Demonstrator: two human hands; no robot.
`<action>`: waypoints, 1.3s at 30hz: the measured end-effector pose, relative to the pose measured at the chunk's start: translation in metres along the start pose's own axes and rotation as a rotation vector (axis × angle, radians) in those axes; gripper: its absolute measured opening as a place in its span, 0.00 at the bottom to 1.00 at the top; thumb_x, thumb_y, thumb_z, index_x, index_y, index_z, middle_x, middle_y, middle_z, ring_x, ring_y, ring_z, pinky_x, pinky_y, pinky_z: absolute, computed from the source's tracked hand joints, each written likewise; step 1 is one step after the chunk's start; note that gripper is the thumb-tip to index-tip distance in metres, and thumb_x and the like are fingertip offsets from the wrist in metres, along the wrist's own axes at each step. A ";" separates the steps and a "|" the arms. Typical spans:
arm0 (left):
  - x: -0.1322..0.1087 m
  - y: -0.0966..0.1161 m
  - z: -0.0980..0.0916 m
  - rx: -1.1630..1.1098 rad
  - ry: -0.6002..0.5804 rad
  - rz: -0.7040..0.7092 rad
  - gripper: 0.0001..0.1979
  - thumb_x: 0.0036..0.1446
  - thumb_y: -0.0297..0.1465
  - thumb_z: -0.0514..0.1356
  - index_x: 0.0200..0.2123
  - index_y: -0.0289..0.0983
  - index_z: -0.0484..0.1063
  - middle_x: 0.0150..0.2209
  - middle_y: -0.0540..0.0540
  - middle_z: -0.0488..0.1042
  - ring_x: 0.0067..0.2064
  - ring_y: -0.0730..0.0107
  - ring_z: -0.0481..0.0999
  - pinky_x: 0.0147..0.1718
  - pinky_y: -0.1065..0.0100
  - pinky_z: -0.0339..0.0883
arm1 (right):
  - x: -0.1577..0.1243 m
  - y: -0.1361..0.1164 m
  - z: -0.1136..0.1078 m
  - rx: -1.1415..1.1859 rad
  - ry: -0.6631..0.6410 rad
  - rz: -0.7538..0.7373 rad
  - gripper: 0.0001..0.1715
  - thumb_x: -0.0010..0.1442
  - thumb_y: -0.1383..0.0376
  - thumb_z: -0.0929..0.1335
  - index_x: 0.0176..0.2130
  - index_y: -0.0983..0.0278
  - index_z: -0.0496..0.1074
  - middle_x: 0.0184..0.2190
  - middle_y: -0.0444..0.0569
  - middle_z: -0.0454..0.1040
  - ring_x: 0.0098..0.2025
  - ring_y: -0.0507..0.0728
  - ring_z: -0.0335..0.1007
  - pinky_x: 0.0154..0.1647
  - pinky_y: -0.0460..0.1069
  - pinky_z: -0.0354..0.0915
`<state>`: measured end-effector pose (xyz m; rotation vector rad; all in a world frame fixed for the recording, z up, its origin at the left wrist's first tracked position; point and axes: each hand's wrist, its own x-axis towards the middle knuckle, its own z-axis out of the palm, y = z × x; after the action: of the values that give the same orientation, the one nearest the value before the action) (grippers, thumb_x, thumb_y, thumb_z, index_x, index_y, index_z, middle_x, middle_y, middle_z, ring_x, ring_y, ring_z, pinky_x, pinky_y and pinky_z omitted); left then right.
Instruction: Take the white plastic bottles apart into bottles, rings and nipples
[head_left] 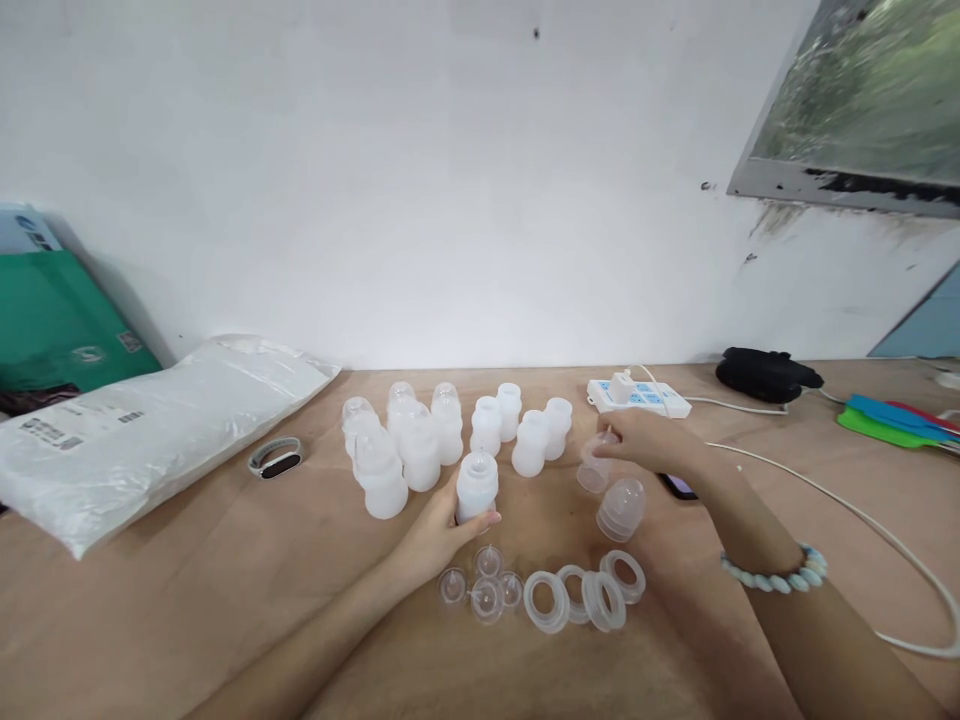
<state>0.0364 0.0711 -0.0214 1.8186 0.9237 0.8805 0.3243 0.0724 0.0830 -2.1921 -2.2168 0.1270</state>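
Observation:
My left hand is wrapped round a small white plastic bottle standing on the wooden table. Just above the table my right hand pinches a clear plastic cap. Below it, a second clear domed cap lies on the table. Behind the held bottle stand several more white bottles, some capped with clear domes. In front of my hands lie several clear teats and several translucent rings.
A white plastic bag lies at the left, with a green package against the wall behind it. A wristband lies near the bag. A power strip, a black object, coloured sheets and a white cable are on the right.

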 end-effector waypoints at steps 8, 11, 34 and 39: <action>0.000 -0.005 0.000 -0.007 -0.023 -0.002 0.23 0.57 0.38 0.63 0.54 0.38 0.67 0.49 0.44 0.76 0.50 0.53 0.73 0.53 0.55 0.65 | -0.027 -0.056 -0.035 0.505 0.379 -0.482 0.20 0.61 0.64 0.68 0.53 0.59 0.70 0.46 0.49 0.77 0.38 0.55 0.74 0.41 0.52 0.70; 0.001 -0.006 0.000 -0.021 -0.024 0.032 0.24 0.57 0.38 0.64 0.55 0.38 0.67 0.53 0.42 0.75 0.53 0.51 0.71 0.55 0.54 0.63 | -0.029 -0.084 -0.040 0.493 0.356 -0.599 0.18 0.60 0.70 0.69 0.50 0.60 0.71 0.46 0.47 0.77 0.39 0.54 0.75 0.43 0.51 0.69; 0.001 -0.011 0.002 -0.079 -0.010 0.045 0.28 0.57 0.38 0.64 0.59 0.38 0.65 0.55 0.42 0.74 0.55 0.49 0.71 0.54 0.55 0.64 | -0.015 -0.131 -0.027 -0.084 0.079 -0.704 0.13 0.58 0.82 0.63 0.36 0.69 0.73 0.29 0.50 0.75 0.27 0.52 0.66 0.25 0.46 0.53; 0.001 -0.009 0.002 -0.058 0.008 0.060 0.27 0.56 0.36 0.64 0.58 0.37 0.66 0.55 0.42 0.74 0.55 0.50 0.71 0.55 0.55 0.63 | -0.014 -0.125 -0.012 0.064 0.113 -0.696 0.11 0.59 0.79 0.66 0.41 0.68 0.73 0.35 0.52 0.77 0.35 0.56 0.71 0.33 0.48 0.63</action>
<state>0.0366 0.0745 -0.0299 1.8021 0.8446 0.9430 0.2007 0.0579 0.1044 -1.2484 -2.6950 0.0537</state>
